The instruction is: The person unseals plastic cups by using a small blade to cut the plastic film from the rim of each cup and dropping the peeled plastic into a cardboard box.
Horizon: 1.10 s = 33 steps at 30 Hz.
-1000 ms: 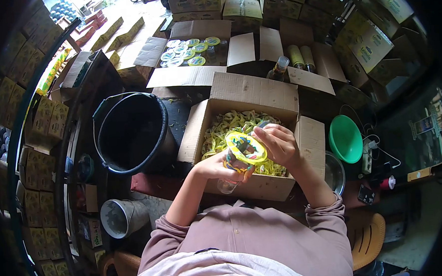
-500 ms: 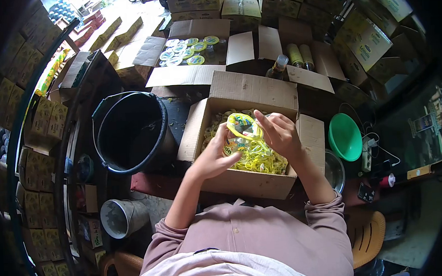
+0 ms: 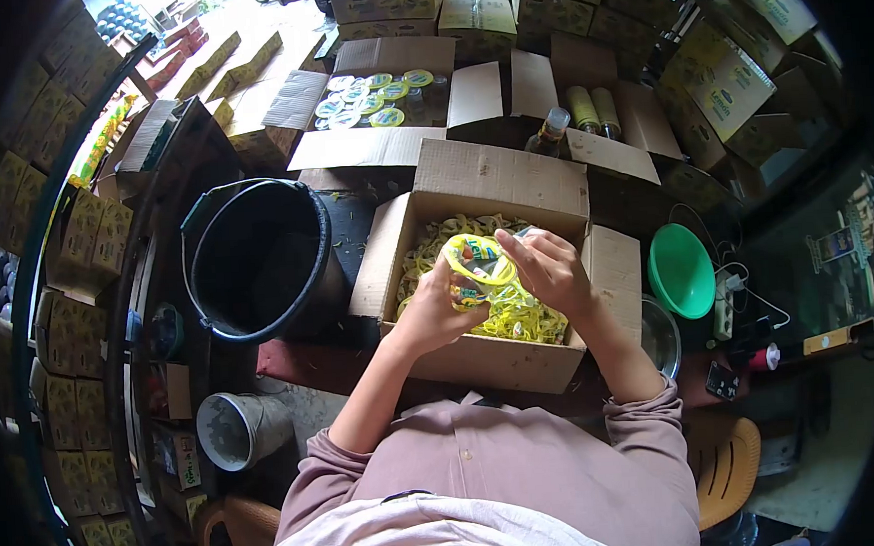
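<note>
So, the left hand grips a yellow loop above the box; beside it, the right hand's hold is hard to tell.

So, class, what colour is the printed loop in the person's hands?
The printed loop is mostly yellow with some blue-green; head view shows it best.

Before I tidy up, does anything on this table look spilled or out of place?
Slightly: a few small bits lie on the table between the bucket and the box. They look stray because the yellow strips are heaped inside the box, though the bits are too small to identify.
</note>
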Each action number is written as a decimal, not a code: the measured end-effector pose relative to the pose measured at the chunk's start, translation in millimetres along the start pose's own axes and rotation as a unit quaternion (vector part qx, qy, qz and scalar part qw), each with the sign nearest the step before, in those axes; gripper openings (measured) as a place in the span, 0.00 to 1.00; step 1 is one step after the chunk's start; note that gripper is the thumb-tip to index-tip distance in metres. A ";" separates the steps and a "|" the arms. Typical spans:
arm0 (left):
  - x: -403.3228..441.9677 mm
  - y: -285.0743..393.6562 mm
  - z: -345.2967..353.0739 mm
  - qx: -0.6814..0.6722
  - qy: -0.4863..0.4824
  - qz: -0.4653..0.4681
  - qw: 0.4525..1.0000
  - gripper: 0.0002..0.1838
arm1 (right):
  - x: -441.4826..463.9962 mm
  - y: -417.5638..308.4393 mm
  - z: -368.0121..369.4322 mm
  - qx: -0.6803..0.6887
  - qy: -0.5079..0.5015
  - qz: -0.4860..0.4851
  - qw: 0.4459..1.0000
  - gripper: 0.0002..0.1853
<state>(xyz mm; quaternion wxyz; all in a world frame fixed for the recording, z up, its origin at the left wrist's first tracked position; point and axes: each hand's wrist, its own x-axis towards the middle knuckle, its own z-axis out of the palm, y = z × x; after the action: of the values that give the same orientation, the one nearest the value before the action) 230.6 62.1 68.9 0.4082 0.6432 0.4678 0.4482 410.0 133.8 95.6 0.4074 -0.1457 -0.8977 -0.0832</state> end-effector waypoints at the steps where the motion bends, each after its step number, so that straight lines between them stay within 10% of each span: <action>1: -0.3 0.3 -1.5 -0.023 -0.016 -0.005 1.000 0.34 | 0.1 -0.2 -0.4 0.014 0.000 -0.001 1.000 0.26; 18: 0.1 -4.7 -15.1 -0.206 -0.175 -0.072 0.960 0.39 | -3.6 -3.3 6.1 0.034 0.028 -0.004 0.999 0.25; 33: 1.7 -10.3 2.1 -0.508 -0.357 -0.112 0.776 0.17 | 1.4 -10.4 4.3 0.098 0.060 0.006 0.993 0.20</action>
<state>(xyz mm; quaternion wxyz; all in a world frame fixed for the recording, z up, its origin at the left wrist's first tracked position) 230.4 65.9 58.9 0.8606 0.3990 0.0613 0.3104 402.6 125.4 93.5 0.4736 -0.1053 -0.8744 -0.0011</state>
